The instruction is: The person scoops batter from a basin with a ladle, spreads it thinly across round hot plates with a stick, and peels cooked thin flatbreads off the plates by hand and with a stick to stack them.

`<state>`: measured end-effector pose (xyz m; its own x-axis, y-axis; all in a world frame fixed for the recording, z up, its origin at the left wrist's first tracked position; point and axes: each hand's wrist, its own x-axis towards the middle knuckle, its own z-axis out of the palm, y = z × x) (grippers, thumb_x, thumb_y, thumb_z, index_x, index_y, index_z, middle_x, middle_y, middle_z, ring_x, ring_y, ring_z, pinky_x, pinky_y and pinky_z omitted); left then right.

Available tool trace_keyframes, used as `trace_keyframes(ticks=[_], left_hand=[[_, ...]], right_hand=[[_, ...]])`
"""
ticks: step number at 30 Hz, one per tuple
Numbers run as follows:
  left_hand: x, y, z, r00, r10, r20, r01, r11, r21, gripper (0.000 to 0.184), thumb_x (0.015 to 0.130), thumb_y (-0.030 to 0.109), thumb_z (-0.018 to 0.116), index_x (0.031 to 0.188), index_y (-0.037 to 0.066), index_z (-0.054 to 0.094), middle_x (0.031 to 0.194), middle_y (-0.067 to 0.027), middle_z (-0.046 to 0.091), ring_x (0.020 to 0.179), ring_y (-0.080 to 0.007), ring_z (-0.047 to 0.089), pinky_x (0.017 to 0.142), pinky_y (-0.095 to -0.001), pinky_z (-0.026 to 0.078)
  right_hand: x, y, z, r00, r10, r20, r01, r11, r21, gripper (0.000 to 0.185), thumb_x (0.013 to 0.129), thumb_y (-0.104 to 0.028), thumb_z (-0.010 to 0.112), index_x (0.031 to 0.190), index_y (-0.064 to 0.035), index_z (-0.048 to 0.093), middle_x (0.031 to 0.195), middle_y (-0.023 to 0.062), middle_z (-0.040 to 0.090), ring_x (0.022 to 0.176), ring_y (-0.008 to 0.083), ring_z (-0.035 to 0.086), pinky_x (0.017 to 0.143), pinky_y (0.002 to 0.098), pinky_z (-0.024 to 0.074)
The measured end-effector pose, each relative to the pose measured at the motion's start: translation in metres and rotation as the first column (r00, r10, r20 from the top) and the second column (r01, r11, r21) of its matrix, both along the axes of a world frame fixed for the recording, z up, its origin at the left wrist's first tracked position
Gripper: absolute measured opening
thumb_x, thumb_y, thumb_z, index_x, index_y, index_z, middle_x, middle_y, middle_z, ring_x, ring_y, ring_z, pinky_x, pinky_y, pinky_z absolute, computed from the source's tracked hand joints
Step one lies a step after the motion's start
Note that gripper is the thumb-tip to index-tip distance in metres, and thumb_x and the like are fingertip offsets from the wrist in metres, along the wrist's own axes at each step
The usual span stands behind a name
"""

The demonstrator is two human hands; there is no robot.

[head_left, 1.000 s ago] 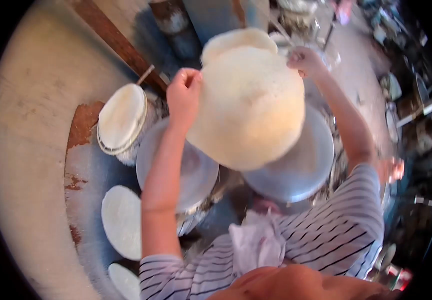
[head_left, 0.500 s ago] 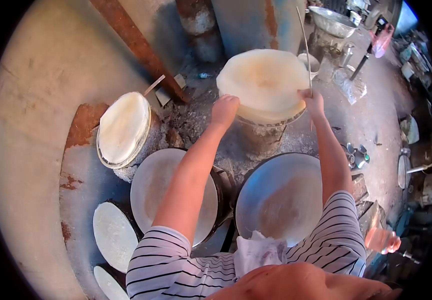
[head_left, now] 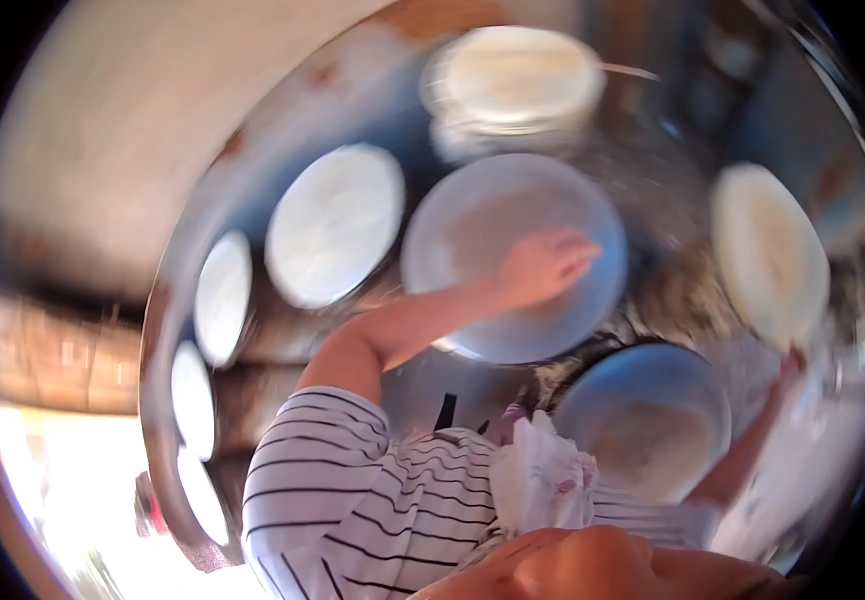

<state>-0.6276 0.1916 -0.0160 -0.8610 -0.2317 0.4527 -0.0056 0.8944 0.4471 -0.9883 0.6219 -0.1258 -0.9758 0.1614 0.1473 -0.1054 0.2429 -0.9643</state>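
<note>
My left hand (head_left: pixel 553 265) is over a round grey griddle (head_left: pixel 468 215), holding nothing that I can make out; its fingers are smeared by motion. At the right, my right hand (head_left: pixel 795 365) is by the lower edge of a round stack of pale flatbreads (head_left: pixel 773 255). Blur hides its fingers and anything in them. A second round griddle (head_left: pixel 648 420) with a brownish middle lies between my body and that stack. Another pale stack (head_left: pixel 518 80) is at the top, with a thin stick (head_left: pixel 631 71) jutting from its right side.
Several white round surfaces curve down the left side, among them a large one (head_left: pixel 336 225) and a smaller one (head_left: pixel 223 298). A pale wall (head_left: pixel 153 130) stands at the upper left. Bright light comes in at the lower left. Blurred clutter fills the right edge.
The view has swung left. A large thin flatbread held up in both hands was lowered onto the right stack. My left hand has since moved from that stack to over the griddle.
</note>
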Motion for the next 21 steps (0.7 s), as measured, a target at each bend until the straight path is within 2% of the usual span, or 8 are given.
trace_keyframes(ticks=[2,4,5,9,12,15,18,21], left_hand=[[0.095,0.007,-0.015,0.974,0.117,-0.196,-0.124,0.992,-0.022,0.021,0.083,0.018,0.060,0.103,0.013,0.063,0.097,-0.0099,0.061,0.085,-0.0293,0.061,0.069,-0.0380,0.052],[0.203,0.036,-0.013,0.917,0.393,0.074,-0.396,0.866,0.306,0.021,0.083,0.017,0.060,0.104,0.012,0.063,0.099,-0.0107,0.058,0.086,-0.0309,0.060,0.072,-0.0389,0.052],[0.245,0.055,-0.035,0.836,0.530,0.141,-0.547,0.786,0.288,0.026,0.084,0.019,0.061,0.109,0.014,0.061,0.104,-0.0111,0.056,0.090,-0.0294,0.060,0.076,-0.0381,0.052],[0.418,0.153,-0.098,0.360,0.609,0.707,-0.932,0.195,0.306,0.043,0.082,0.029,0.062,0.122,0.015,0.054,0.116,-0.0176,0.048,0.102,-0.0349,0.055,0.085,-0.0425,0.049],[0.565,0.226,-0.119,-0.054,0.589,0.806,-0.975,-0.204,0.084,0.045,0.078,0.030,0.063,0.116,0.008,0.052,0.113,-0.0250,0.046,0.103,-0.0405,0.054,0.082,-0.0481,0.049],[0.704,0.276,-0.112,-0.576,0.559,0.597,-0.733,-0.676,-0.074,0.035,0.080,0.024,0.062,0.108,0.005,0.051,0.112,-0.0229,0.046,0.099,-0.0398,0.054,0.080,-0.0475,0.049],[0.835,0.277,-0.105,-0.780,0.558,0.284,-0.601,-0.794,-0.089,0.045,0.078,0.025,0.065,0.116,0.005,0.050,0.110,-0.0187,0.047,0.101,-0.0367,0.051,0.081,-0.0447,0.047],[0.916,0.241,-0.085,-0.813,0.562,0.149,-0.579,-0.807,-0.116,0.053,0.076,0.027,0.067,0.122,0.007,0.050,0.110,-0.0154,0.047,0.105,-0.0327,0.048,0.084,-0.0410,0.045]], right_hand=[[0.024,-0.013,-0.007,0.998,0.055,-0.019,-0.055,0.998,-0.025,0.029,0.090,-0.020,0.052,0.113,-0.0035,0.059,0.089,0.0056,0.062,0.070,0.0106,0.051,0.061,0.0230,0.0411],[0.069,-0.073,-0.029,0.948,0.315,0.041,-0.311,0.947,-0.087,0.033,0.094,-0.026,0.052,0.118,-0.0049,0.057,0.087,0.0047,0.061,0.064,0.0088,0.049,0.055,0.0218,0.0402],[0.105,-0.119,-0.030,0.883,0.464,0.069,-0.459,0.885,-0.074,0.030,0.093,-0.024,0.052,0.116,-0.0049,0.057,0.083,0.0036,0.058,0.062,0.0081,0.047,0.053,0.0215,0.0384],[0.391,-0.278,-0.039,0.221,0.932,0.289,-0.933,0.288,-0.217,0.022,0.091,-0.015,0.050,0.108,-0.0051,0.059,0.071,-0.0007,0.048,0.053,0.0054,0.039,0.045,0.0206,0.0311],[0.573,-0.312,-0.039,-0.312,0.878,0.363,-0.925,-0.193,-0.328,0.018,0.089,-0.008,0.049,0.102,-0.0052,0.061,0.061,-0.0039,0.041,0.047,0.0034,0.033,0.040,0.0198,0.0256],[0.688,-0.309,-0.011,-0.566,0.647,0.510,-0.824,-0.455,-0.337,0.017,0.090,-0.004,0.047,0.098,-0.0056,0.061,0.056,-0.0041,0.039,0.041,0.0028,0.030,0.034,0.0198,0.0235],[0.769,-0.318,0.002,-0.650,0.471,0.597,-0.735,-0.589,-0.336,0.014,0.091,-0.006,0.047,0.095,-0.0060,0.061,0.055,-0.0033,0.042,0.040,0.0032,0.034,0.034,0.0200,0.0282],[0.837,-0.349,0.019,-0.702,0.444,0.557,-0.635,-0.743,-0.209,0.014,0.091,-0.007,0.048,0.095,-0.0069,0.061,0.055,-0.0043,0.043,0.041,0.0022,0.035,0.036,0.0187,0.0262]])
